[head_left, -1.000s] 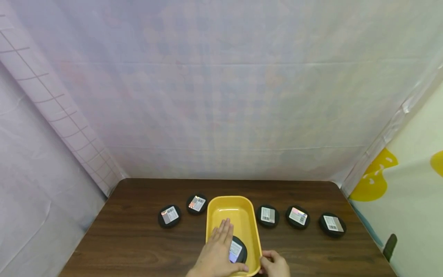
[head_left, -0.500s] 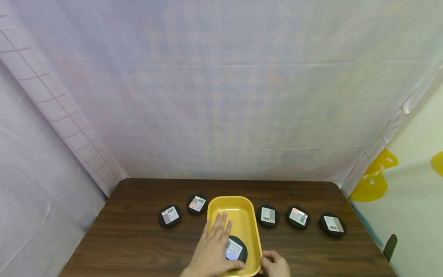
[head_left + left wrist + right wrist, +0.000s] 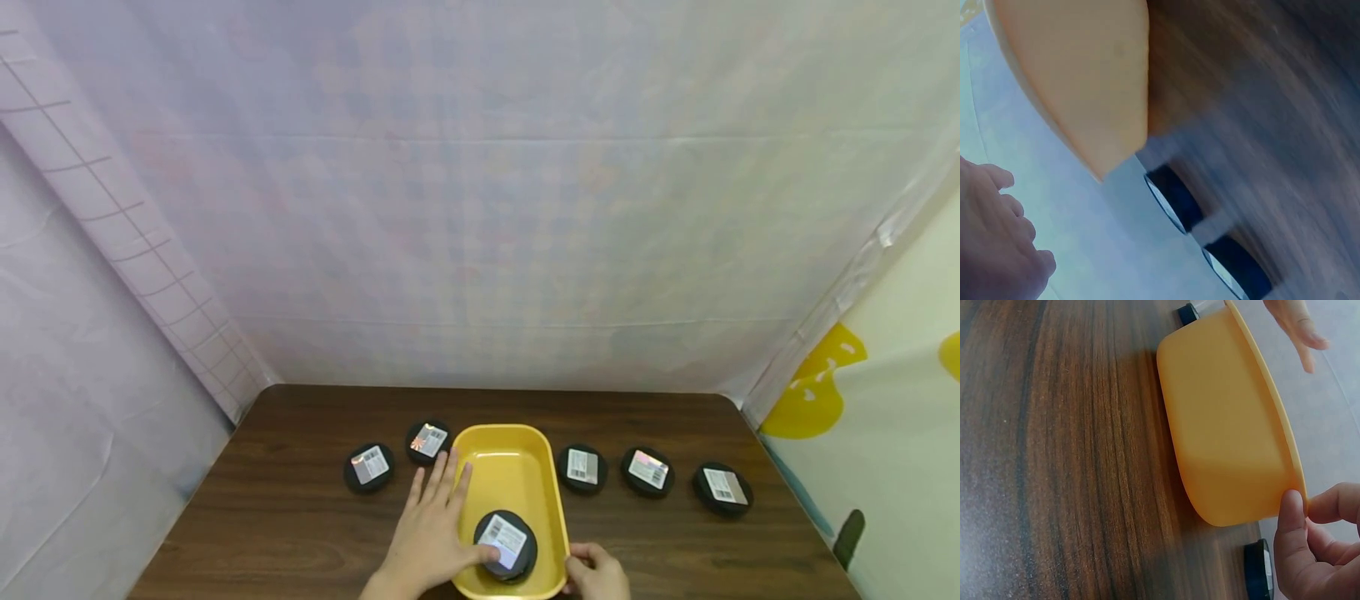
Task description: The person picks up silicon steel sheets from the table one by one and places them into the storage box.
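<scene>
A yellow rectangular tray (image 3: 510,483) stands on the table, longer than wide. Inside its near end lies a black round disc (image 3: 526,542) with a white and silver barcode label on top. My left hand (image 3: 427,533) is over the tray's left rim with its fingers straight and spread; its thumb overlaps the disc's label in the head view. In the left wrist view the left hand (image 3: 997,237) appears apart from the tray's outer wall (image 3: 1079,69). My right hand (image 3: 596,571) pinches the tray's near right rim between thumb and finger, plain in the right wrist view.
Two labelled black discs, a far-left one (image 3: 369,467) and one close by the tray (image 3: 428,442), lie left of it. To its right, three more stand in a row: near (image 3: 582,468), middle (image 3: 647,472) and outer (image 3: 723,489). A pale curtain (image 3: 480,250) rises behind the brown table (image 3: 300,533).
My left hand has moved left, off the disc toward the tray's left rim, and its fingers have spread. More of the disc shows. The right hand keeps its place on the rim.
</scene>
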A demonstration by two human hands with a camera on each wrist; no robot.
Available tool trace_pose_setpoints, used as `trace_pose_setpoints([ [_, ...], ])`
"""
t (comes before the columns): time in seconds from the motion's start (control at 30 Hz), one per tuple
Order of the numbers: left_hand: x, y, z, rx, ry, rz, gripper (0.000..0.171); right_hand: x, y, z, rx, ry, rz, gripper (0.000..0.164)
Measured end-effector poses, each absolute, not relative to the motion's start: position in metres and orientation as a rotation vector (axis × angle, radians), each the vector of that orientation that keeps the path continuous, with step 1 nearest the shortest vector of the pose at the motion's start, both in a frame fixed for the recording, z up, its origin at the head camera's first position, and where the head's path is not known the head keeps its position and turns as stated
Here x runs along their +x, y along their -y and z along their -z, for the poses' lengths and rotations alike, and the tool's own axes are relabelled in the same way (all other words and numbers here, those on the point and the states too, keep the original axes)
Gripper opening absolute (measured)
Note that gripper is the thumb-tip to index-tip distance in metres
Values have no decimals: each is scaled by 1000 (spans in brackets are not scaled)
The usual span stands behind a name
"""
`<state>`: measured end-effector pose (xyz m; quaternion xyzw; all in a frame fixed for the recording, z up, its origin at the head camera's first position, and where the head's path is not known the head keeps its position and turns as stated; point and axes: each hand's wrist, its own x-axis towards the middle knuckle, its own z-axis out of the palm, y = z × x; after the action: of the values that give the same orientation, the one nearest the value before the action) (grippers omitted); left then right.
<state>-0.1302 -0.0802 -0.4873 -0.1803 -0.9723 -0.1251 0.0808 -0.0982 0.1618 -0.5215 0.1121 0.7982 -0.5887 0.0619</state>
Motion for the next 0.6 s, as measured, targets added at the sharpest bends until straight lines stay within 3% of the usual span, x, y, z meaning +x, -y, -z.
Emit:
trace_pose_setpoints([
  [0.6,-138,108,490,-378,2909,392,109,-99,-162,520,346,-2435,1739,33],
])
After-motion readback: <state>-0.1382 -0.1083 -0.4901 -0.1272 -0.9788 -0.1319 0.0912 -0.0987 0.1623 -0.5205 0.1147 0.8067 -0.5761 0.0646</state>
